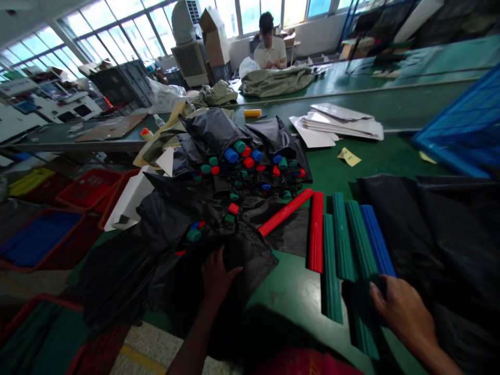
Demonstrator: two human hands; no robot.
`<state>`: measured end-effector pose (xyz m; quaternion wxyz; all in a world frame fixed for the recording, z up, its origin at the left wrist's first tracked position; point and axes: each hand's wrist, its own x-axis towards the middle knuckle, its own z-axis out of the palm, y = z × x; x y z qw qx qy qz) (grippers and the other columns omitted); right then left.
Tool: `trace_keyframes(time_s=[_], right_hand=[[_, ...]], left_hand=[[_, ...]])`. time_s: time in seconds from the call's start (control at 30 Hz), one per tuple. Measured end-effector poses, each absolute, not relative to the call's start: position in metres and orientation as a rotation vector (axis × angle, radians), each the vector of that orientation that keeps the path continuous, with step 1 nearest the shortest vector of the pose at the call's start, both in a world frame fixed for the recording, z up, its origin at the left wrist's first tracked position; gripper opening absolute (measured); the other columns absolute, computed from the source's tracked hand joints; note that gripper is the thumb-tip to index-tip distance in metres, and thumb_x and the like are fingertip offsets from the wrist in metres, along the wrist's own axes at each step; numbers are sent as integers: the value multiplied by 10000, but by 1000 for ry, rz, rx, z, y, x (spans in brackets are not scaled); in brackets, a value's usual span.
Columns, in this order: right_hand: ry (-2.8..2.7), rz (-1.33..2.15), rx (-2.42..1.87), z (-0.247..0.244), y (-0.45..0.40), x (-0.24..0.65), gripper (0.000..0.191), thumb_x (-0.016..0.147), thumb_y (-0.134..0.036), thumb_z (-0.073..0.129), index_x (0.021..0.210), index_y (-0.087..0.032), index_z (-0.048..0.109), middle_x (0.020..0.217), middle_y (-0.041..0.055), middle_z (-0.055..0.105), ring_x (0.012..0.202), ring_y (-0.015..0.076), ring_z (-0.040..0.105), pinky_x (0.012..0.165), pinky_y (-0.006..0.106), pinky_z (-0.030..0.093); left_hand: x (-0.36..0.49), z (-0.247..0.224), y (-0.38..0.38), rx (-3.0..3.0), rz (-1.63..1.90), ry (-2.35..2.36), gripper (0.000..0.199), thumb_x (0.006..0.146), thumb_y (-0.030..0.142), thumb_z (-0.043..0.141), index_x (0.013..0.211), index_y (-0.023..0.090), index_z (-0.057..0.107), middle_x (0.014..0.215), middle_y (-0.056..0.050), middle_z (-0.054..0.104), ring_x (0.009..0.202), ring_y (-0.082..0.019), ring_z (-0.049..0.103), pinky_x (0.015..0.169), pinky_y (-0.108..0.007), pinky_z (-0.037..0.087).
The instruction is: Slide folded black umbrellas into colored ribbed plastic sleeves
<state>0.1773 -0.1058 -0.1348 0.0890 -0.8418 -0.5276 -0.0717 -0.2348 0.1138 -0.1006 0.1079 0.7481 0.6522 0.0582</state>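
We have our left hand (pixel 216 276) open, its fingers spread on a black nylon bag (pixel 238 255) at the near edge of a heap. Our right hand (pixel 402 312) is curled over the near end of a dark green ribbed stick (pixel 361 323) and seems to be gripping it, though shadow covers that end, so we can't be sure.

The loose sticks lie side by side on the green workbench (pixel 297 297), just right of the heap: a red ribbed stick (pixel 316 232), more green ones (pixel 341 237) and a blue ribbed stick (pixel 377 239). Another red ribbed stick (pixel 285 212) lies at an angle, reaching toward the pile. Farther along the heap, black bags (pixel 219 135) are bunched together, with red, blue and green caps (pixel 231 155) clustered at their ends.

As far as we can see, much of the heap already shows those caps, while the row of sticks and a wide black sheet (pixel 429 250) on the right lie apart from it. A stack of white sheets (pixel 339 125) sits beyond, a blue crate (pixel 457 125) stands far right, red crates (pixel 88 187) sit low on the left, and a co-worker (pixel 269 44) sits at the far end.
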Motion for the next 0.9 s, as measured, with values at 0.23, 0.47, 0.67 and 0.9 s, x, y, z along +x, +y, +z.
trace_keyframes(time_s=[0.23, 0.47, 0.67, 0.9], right_hand=[[-1572, -201, -2400, -117, -90, 161, 413, 862, -488, 383, 932, -131, 578, 823, 165, 610, 757, 305, 597, 670, 420, 496], [-1537, 343, -2080, -89, -45, 95, 330, 855, -455, 435, 917, -175, 598, 852, 120, 660, 796, 250, 631, 719, 377, 500], [-1471, 945, -1886, -104, 0, 25, 435, 804, -537, 517, 1006, -154, 563, 983, 119, 666, 909, 260, 637, 792, 383, 502], [-1104, 1117, -1924, -111, 18, -3, 501, 667, -548, 658, 934, -143, 534, 826, 100, 677, 814, 289, 652, 708, 399, 526]], left_hand=[[-242, -85, 144, 2158, 287, 1727, 192, 858, 262, 513, 955, 185, 659, 950, -66, 645, 917, -184, 606, 832, -307, 455], [-239, -79, 137, 2171, -22, 1847, 484, 884, 468, 463, 1228, 136, 534, 1245, -150, 571, 1149, -259, 533, 933, -359, 414], [-221, -80, 100, 2053, -121, 1669, 482, 833, 512, 505, 1114, 134, 602, 1146, -145, 619, 1072, -250, 572, 918, -324, 416], [-198, -87, 42, 1901, -47, 1503, 492, 847, 516, 451, 1118, 130, 592, 1158, -155, 594, 1092, -265, 546, 937, -326, 412]])
